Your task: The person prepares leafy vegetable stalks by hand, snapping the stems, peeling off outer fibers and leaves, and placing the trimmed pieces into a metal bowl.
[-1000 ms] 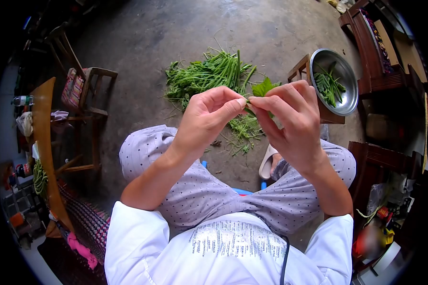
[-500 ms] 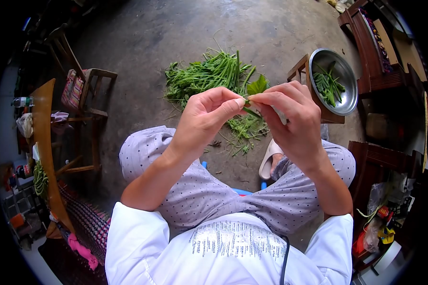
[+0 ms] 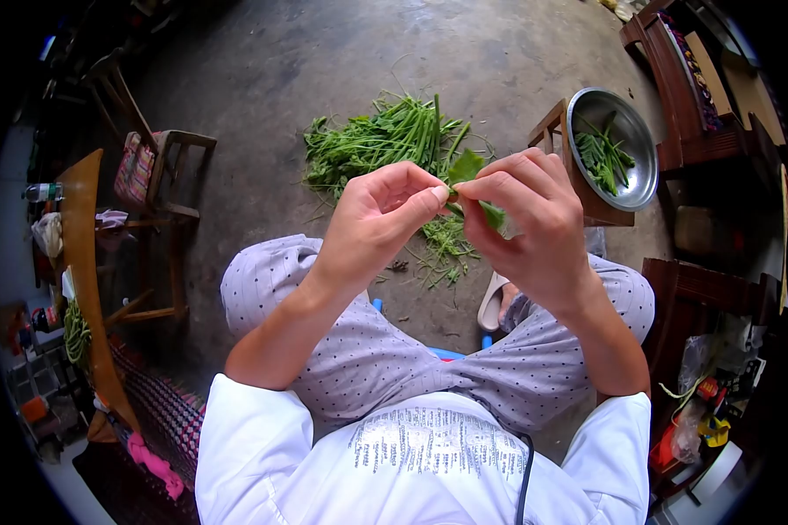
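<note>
My left hand (image 3: 385,214) and my right hand (image 3: 530,223) meet in front of my knees, thumbs and forefingers pinched close together. Between them is a leafy green stem (image 3: 466,166); one leaf stands up above the fingertips and another green part shows under my right fingers. The exact spot where each hand grips it is partly hidden by the fingers. Beyond my hands a pile of green leafy stems (image 3: 372,140) lies on the floor. Smaller green scraps (image 3: 446,254) are scattered just below the hands.
To the right, a metal basin (image 3: 643,166) with some greens in it rests on a wooden stool (image 3: 547,131). A wooden chair (image 3: 171,166) and a table edge (image 3: 80,227) stand at left. Dark wooden furniture (image 3: 674,96) is at far right.
My right hand has shifted slightly left and turned a little. The leaf between the hands has tilted, and more green shows beneath my right fingers.
</note>
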Demonstrator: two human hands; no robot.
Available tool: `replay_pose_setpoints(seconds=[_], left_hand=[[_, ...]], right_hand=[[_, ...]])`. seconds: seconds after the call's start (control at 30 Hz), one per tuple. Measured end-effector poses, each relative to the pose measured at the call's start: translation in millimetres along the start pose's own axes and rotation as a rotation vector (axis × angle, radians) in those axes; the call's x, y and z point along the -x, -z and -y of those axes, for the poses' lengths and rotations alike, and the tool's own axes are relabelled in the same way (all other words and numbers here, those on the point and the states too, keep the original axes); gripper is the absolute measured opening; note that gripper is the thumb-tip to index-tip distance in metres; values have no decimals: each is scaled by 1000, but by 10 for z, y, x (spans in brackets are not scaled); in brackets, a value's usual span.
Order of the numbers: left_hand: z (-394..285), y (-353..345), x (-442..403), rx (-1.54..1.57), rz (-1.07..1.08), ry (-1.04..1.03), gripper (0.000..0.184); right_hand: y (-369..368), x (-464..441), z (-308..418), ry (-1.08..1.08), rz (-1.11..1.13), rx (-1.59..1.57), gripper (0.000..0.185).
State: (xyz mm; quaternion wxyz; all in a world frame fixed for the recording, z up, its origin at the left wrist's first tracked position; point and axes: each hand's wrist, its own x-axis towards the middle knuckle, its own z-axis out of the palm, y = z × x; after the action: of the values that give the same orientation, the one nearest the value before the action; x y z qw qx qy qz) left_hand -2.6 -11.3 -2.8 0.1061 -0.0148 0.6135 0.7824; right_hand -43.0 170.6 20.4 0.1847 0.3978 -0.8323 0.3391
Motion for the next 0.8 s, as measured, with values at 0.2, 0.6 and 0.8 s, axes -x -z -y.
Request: replay_pose_setpoints(seconds=[0.2,0.6,0.8], left_hand=[[-16,15,4,11,1,-9,15],[-40,26,6,-28,-5,-16,17],[-25,23,0,-42,1,-19,16]], right_hand=[[-1,-7,-26,-94,-16,-107,15],[13,7,-51,19,-13,17,11],[19,12,-32,40,-23,27,14]])
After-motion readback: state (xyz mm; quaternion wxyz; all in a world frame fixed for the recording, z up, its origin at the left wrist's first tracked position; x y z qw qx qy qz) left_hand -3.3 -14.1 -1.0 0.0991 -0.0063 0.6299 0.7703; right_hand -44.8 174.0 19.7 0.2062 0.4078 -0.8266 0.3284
